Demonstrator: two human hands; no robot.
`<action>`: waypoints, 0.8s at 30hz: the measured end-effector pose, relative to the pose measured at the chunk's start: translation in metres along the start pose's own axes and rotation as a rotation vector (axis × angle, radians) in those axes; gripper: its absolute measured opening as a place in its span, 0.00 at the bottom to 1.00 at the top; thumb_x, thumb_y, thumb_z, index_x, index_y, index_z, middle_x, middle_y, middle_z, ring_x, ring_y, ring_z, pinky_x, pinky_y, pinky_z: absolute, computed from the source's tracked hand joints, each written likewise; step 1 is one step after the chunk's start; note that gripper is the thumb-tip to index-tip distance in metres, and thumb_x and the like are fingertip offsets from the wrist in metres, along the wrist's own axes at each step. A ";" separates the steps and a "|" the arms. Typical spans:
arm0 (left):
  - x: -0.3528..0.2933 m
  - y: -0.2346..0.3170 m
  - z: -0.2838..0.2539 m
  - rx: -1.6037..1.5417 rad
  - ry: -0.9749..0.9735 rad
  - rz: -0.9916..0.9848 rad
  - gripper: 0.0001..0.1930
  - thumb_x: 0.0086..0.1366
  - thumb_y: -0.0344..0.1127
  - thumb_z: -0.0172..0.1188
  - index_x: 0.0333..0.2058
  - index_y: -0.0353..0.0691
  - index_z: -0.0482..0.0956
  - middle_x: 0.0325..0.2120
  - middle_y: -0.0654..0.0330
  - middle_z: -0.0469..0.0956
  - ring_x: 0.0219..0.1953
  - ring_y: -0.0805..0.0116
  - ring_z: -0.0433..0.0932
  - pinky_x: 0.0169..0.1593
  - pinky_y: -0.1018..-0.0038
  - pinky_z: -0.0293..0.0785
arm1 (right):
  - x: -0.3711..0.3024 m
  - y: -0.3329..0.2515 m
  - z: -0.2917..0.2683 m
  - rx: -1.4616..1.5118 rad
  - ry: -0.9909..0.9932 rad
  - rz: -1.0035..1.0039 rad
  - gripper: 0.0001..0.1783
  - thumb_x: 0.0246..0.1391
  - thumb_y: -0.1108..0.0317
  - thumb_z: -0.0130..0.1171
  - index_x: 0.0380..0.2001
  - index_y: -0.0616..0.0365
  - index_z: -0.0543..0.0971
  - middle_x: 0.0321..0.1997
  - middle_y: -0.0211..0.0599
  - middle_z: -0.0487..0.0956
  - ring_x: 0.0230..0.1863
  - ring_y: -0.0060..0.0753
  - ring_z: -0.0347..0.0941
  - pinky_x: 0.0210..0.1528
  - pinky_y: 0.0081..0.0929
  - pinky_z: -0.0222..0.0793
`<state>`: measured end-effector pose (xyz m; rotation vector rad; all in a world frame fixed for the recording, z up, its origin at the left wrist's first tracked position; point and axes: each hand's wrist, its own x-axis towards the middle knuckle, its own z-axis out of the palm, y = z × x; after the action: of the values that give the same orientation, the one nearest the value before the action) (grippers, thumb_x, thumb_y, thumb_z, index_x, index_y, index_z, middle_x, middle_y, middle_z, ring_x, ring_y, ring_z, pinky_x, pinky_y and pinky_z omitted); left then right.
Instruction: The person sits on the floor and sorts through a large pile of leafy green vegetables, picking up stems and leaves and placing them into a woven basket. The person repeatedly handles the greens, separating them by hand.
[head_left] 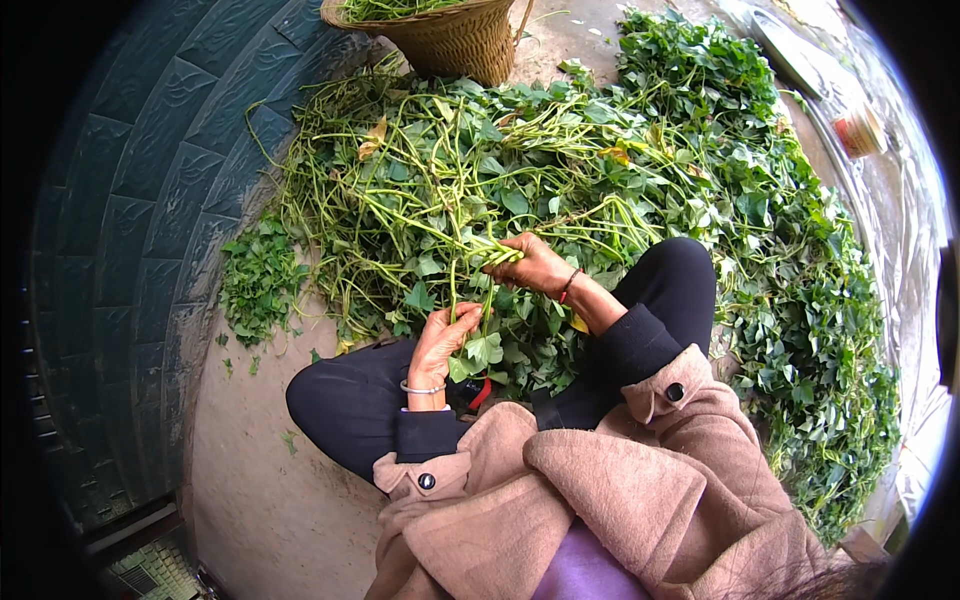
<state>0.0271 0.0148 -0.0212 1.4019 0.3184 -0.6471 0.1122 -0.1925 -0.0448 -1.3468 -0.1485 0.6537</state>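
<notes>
A big heap of leafy green vines (400, 200), probably sweet potato by the leaf shape, lies spread in front of my knees. My right hand (537, 268) is closed round a small bunch of cut green stems (500, 255), their ends pointing left. Just below and to the left of it, my left hand (440, 345) pinches a single leafy stem (487, 310) between thumb and fingers. A broad green leaf (485, 350) hangs from that stem beside the left fingers. Parts of the fingers are hidden by the stems.
A woven basket (460, 45) with greens in it stands beyond the heap. Loose leaves (800, 350) form a long pile on the right. A smaller leaf pile (260, 275) lies by the dark tiled wall (150, 170). At the far right are plastic sheeting (900, 200) and a small tub (860, 132).
</notes>
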 end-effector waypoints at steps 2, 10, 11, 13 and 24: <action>0.002 -0.003 -0.002 0.014 0.001 0.060 0.08 0.63 0.36 0.61 0.37 0.38 0.82 0.20 0.77 0.71 0.18 0.88 0.57 0.23 0.86 0.51 | -0.001 0.000 0.000 0.057 -0.001 0.066 0.05 0.52 0.72 0.62 0.33 0.59 0.81 0.21 0.24 0.78 0.19 0.12 0.68 0.19 0.14 0.61; -0.001 0.005 0.006 -0.006 -0.047 0.033 0.10 0.63 0.33 0.60 0.41 0.37 0.81 0.20 0.76 0.70 0.18 0.88 0.57 0.22 0.88 0.50 | 0.000 0.006 0.000 -0.007 -0.029 0.040 0.05 0.52 0.74 0.60 0.33 0.58 0.82 0.23 0.25 0.79 0.21 0.14 0.70 0.21 0.16 0.64; 0.002 -0.001 0.003 0.011 -0.039 0.042 0.11 0.62 0.33 0.60 0.42 0.37 0.81 0.22 0.75 0.73 0.18 0.89 0.57 0.22 0.88 0.50 | 0.000 0.003 0.002 -0.023 -0.041 0.019 0.05 0.52 0.74 0.60 0.33 0.59 0.82 0.23 0.26 0.79 0.21 0.14 0.70 0.22 0.16 0.65; 0.003 -0.002 0.003 0.010 -0.026 0.036 0.10 0.62 0.33 0.61 0.41 0.37 0.81 0.23 0.75 0.74 0.18 0.89 0.58 0.22 0.89 0.50 | -0.002 0.001 0.003 -0.069 -0.056 0.018 0.05 0.52 0.75 0.60 0.33 0.59 0.82 0.23 0.26 0.79 0.22 0.15 0.71 0.23 0.17 0.66; 0.003 0.001 0.010 0.128 0.136 0.110 0.05 0.59 0.31 0.63 0.33 0.36 0.82 0.23 0.72 0.75 0.26 0.84 0.67 0.30 0.83 0.61 | -0.003 -0.001 0.005 -0.129 -0.065 0.010 0.05 0.52 0.73 0.60 0.34 0.57 0.82 0.24 0.25 0.80 0.22 0.13 0.70 0.24 0.15 0.66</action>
<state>0.0282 0.0048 -0.0202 1.5786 0.3089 -0.4902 0.1078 -0.1894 -0.0418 -1.4512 -0.2398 0.7063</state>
